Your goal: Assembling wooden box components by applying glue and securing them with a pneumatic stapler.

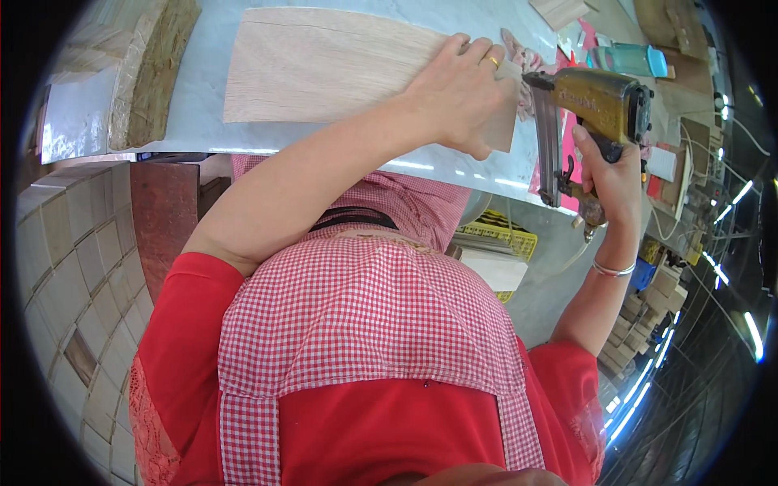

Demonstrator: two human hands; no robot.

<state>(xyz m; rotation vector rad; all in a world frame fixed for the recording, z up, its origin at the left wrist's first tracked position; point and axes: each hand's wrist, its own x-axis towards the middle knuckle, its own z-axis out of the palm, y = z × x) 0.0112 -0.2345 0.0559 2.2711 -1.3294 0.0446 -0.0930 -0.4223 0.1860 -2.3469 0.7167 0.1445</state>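
Note:
A pale wooden board (pixel 324 69) lies lengthwise on the light blue-grey table top. My left hand (pixel 460 97) spans its right end, fingers at the far edge and thumb by the near edge, gripping it. A ring shows on one finger. In my right hand (pixel 612 178) is an air nail gun (pixel 596 95) with a dull yellow body and a dark magazine. Its nose points left, close to the board's right end; whether they touch I cannot tell. My fingers wrap its handle, partly hidden behind it, and the thumb lies along the near side.
A wrapped stack of boards (pixel 150 77) stands at the table's left. Beyond the nail gun are a crumpled cloth (pixel 523 61) and a teal bottle (pixel 628 60). A yellow crate (pixel 519 243) sits below the table edge. Stacked wooden pieces fill the lower left (pixel 81 243) and right.

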